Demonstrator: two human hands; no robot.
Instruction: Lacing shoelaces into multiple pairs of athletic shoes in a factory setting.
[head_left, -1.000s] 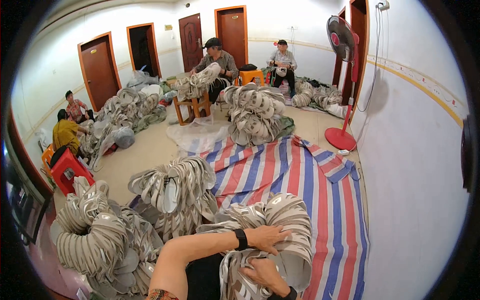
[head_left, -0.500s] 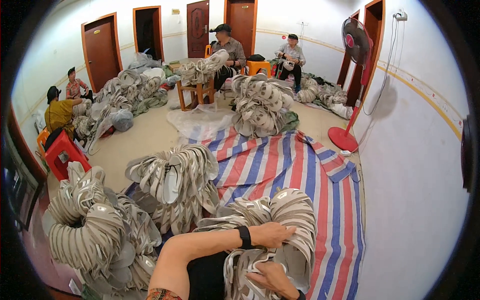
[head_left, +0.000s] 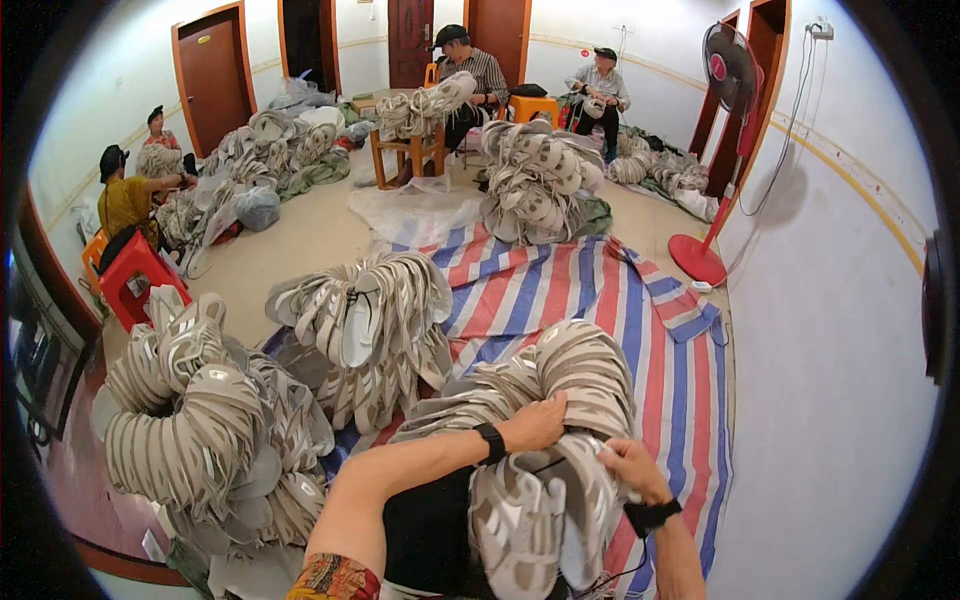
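Note:
A thick bundle of beige and white shoe uppers [head_left: 588, 375], packed edge to edge in a curve, lies in front of me. My left hand [head_left: 535, 424] is closed at the inner edge of this bundle, its fingertips partly hidden among the pieces. To its right my right hand [head_left: 636, 470] is closed on the side edge of the nearer shoe uppers [head_left: 520, 520], which hang toward my lap. A thin dark cord [head_left: 552, 464] shows between the hands; whether either hand holds it I cannot tell.
More bundled uppers [head_left: 185, 430] are heaped at the left, with another stack [head_left: 362, 320] beside them. A striped tarp [head_left: 660, 400] covers the floor. A red standing fan [head_left: 697, 258] is by the right wall. Several people sit farther back among piles; a red stool [head_left: 140, 275] stands left.
My right hand has moved up and right, from below my left hand to the uppers' right edge. My left hand has shifted down to the bundle's inner edge. The view has tilted slightly.

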